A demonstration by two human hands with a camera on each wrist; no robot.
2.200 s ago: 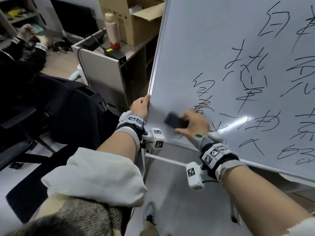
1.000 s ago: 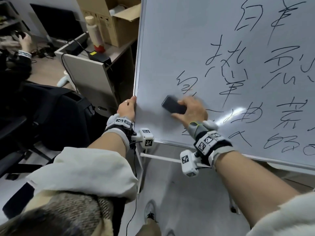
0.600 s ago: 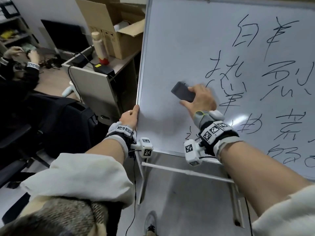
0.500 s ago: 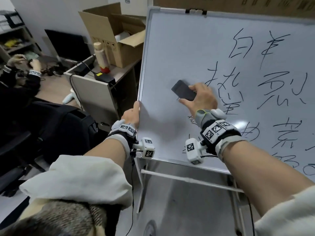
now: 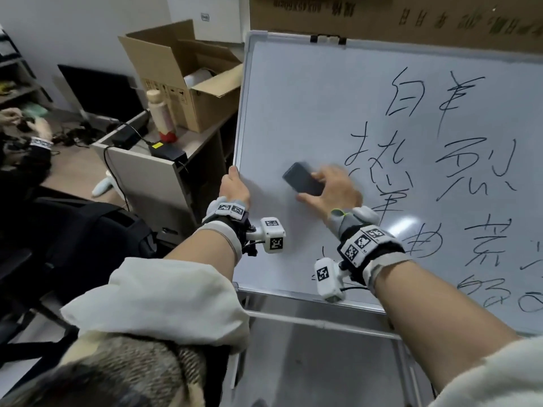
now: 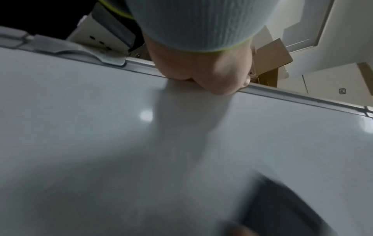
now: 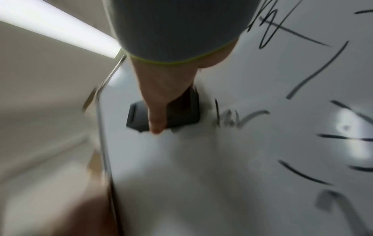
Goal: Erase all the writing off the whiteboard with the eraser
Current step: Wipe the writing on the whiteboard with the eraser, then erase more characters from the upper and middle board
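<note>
The whiteboard (image 5: 293,107) stands upright on a frame, with black handwriting (image 5: 458,160) over its middle and right; its left part is wiped bare. My right hand (image 5: 329,189) holds the dark eraser (image 5: 302,179) flat against the board, just left of the writing. In the right wrist view my thumb lies across the eraser (image 7: 181,111), with strokes (image 7: 238,118) beside it. My left hand (image 5: 233,186) grips the board's left edge; the left wrist view shows that hand (image 6: 201,73) curled over the metal frame (image 6: 292,97).
A desk (image 5: 138,171) with an open cardboard box (image 5: 188,80), a bottle (image 5: 160,113) and cables stands left of the board. A black bag on a chair (image 5: 79,230) sits at lower left. Another person's hands (image 5: 26,124) are at far left. Grey floor lies below the board.
My right hand swept the eraser up the board's left side from the bottom, wiping the leftmost characters. The head view rose to show the board's top. The left hand stayed on the edge.
</note>
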